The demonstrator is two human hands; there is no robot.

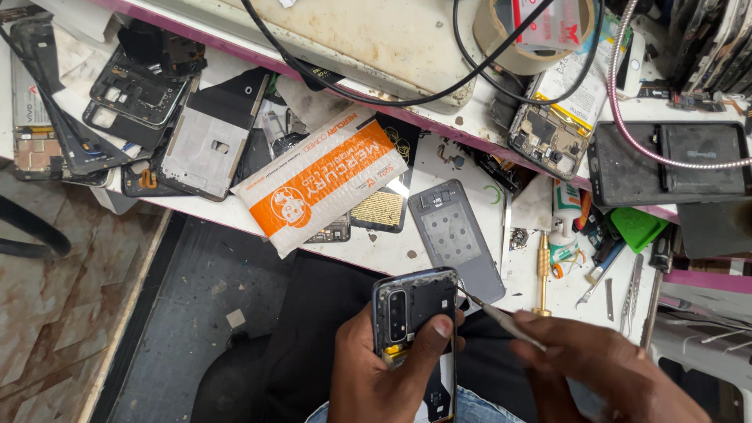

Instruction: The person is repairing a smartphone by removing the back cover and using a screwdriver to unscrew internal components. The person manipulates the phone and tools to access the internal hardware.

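Observation:
My left hand grips an opened dark phone body with its back cover off, held upright above my lap. The camera module shows near its top left. My right hand holds thin metal tweezers, whose tip touches the phone's upper right edge. A grey phone back cover lies on the white bench just above the held phone.
An orange-and-white padded envelope lies on the bench. Several dismantled phone frames crowd the left. A brass screwdriver, glue bottle, green pick, tape roll, black cables and a dark tablet sit right.

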